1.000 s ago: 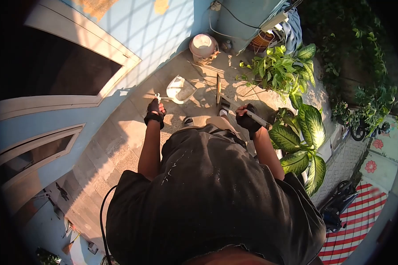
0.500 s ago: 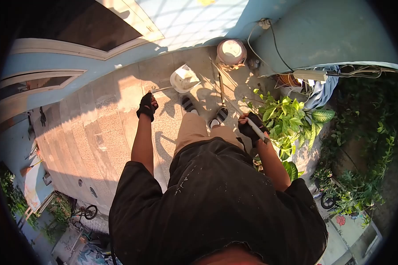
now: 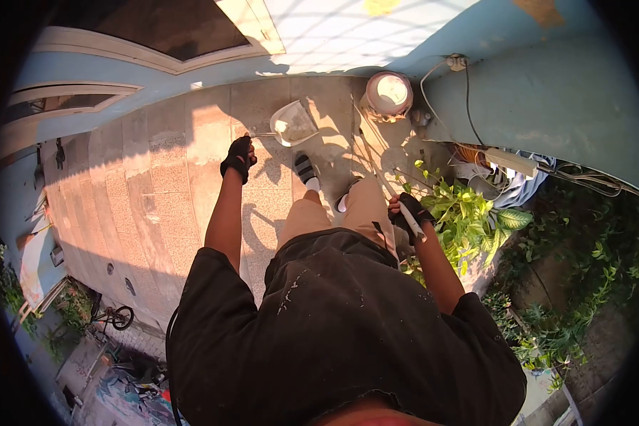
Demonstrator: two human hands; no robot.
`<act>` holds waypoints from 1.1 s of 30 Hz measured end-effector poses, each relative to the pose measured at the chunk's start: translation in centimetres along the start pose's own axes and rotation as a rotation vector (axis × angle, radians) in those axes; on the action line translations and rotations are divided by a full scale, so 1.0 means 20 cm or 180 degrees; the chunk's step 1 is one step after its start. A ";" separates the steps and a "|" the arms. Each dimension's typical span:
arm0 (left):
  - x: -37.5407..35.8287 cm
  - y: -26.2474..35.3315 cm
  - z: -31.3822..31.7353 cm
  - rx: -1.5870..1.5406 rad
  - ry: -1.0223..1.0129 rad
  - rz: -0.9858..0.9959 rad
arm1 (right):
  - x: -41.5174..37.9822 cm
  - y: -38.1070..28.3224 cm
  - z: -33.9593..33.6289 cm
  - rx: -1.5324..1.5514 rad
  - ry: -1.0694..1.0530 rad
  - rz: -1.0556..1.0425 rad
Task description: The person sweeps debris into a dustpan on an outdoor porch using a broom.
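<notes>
My left hand (image 3: 239, 160), in a black fingerless glove, is closed round the thin handle of a white dustpan (image 3: 302, 128). The dustpan is just above or on the floor beyond my feet, with a small pale lump inside it. My right hand (image 3: 410, 213), gloved the same way, grips a long pale pole (image 3: 382, 177) near its top end. The pole slants down and away toward the floor by a round bucket-like container (image 3: 388, 97). Its far end blends with shadows, so I cannot make out what is on it.
A leafy potted plant (image 3: 453, 216) stands close beside my right hand. Cables (image 3: 468, 99) hang on the blue wall (image 3: 532, 106) above a cluttered corner. Paving (image 3: 167, 192) stretches left toward a parked bicycle (image 3: 123, 317). A window (image 3: 156, 28) is set in the wall ahead.
The dustpan has turned and its inside shows more now. The right foot is now mostly hidden behind the leg. The view has shifted slightly; both hands keep their grips.
</notes>
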State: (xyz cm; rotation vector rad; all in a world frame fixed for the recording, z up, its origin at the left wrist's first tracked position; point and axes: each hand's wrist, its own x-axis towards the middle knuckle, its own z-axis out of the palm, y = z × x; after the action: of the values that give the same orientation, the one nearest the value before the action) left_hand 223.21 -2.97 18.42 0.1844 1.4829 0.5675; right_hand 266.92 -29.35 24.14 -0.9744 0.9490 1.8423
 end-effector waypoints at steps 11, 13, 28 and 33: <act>0.05 -0.22 0.10 0.0006 -0.0759 0.1164 | 0.10 -0.29 0.10 -0.2776 0.0115 -0.0059; 0.11 -0.30 0.13 0.0352 -0.0967 0.1304 | 0.16 -0.41 0.06 -0.2791 0.0172 0.0123; -0.04 -0.29 0.47 0.3745 0.0379 0.4105 | 0.26 -0.74 0.21 -0.4158 0.1182 0.0168; 0.11 -0.33 0.50 0.2422 0.1147 0.3911 | 0.36 -0.80 0.16 -0.5110 0.1005 -0.0231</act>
State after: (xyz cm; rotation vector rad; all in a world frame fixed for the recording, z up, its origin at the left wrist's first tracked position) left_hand 234.39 -5.28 14.47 1.7370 1.7726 0.9897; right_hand 277.88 -18.25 15.39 -2.1572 -0.7059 2.2430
